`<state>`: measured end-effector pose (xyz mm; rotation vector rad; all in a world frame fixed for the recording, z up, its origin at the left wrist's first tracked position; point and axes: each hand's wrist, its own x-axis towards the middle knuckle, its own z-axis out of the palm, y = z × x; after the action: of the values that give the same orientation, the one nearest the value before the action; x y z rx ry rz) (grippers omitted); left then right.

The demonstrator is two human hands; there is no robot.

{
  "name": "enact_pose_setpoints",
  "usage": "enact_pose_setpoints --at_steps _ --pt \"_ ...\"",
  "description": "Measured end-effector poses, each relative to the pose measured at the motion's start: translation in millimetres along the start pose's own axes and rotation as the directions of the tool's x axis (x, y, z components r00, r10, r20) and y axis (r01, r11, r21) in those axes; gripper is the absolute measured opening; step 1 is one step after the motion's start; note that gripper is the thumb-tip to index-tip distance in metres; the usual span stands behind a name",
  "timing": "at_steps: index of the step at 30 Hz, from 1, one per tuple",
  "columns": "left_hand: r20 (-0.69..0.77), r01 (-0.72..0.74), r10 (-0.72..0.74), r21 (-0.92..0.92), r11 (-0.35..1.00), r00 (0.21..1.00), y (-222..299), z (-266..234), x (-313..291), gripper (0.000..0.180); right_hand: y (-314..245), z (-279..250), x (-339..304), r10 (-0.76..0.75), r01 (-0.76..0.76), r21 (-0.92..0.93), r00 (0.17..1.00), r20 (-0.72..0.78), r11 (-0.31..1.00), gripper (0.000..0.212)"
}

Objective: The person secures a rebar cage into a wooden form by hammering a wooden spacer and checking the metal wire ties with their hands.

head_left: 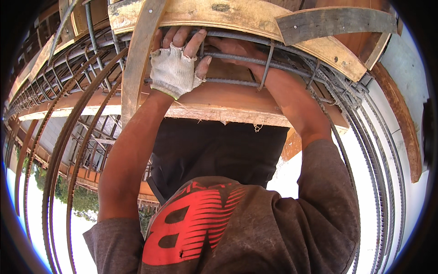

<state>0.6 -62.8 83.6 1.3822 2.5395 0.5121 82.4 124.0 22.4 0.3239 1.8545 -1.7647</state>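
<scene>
My left hand (177, 66), in a white knit glove with bare fingertips, lies against the steel bars with its fingers spread. Nothing shows in its grasp. My right hand (233, 49) is bare and reaches behind the ribbed reinforcing bars (255, 60) into the cage. Its fingers are mostly hidden there, so what they touch cannot be seen. A bent steel stirrup (267, 66) crosses the bars in front of my right wrist. Just left of the glove, an upright wooden strip (139, 59) slants across the cage.
Above the bars runs a curved plywood edge (242, 17), with a grey board (337, 25) across it. Below is a wooden form board (219, 109). Long loose rebars hang at left (82, 105) and right (374, 182). A dark sheet (214, 150) hangs beneath the board.
</scene>
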Motion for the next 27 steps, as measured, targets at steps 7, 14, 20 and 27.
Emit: enact_pose_setpoints --at_steps 7,14,20,27 --pt "0.020 0.029 -0.028 -0.012 1.000 0.999 1 -2 -1 0.061 5 -10 -5 0.350 -0.350 -0.002 0.936 0.034 0.937 0.034" --pt "0.005 0.020 -0.019 -0.027 0.999 1.000 1 -1 -1 0.063 16 5 8 -0.136 0.119 -0.178 0.987 -0.086 0.977 0.034" --pt "-0.001 0.009 -0.009 -0.007 1.000 1.000 -1 1 -2 0.061 48 8 9 -0.386 0.349 -0.656 0.918 0.094 0.670 0.030" --pt "0.026 0.017 -0.018 0.004 1.000 1.000 0 0 -1 0.060 44 7 9 -0.177 0.188 -0.571 0.981 0.076 0.799 0.032"
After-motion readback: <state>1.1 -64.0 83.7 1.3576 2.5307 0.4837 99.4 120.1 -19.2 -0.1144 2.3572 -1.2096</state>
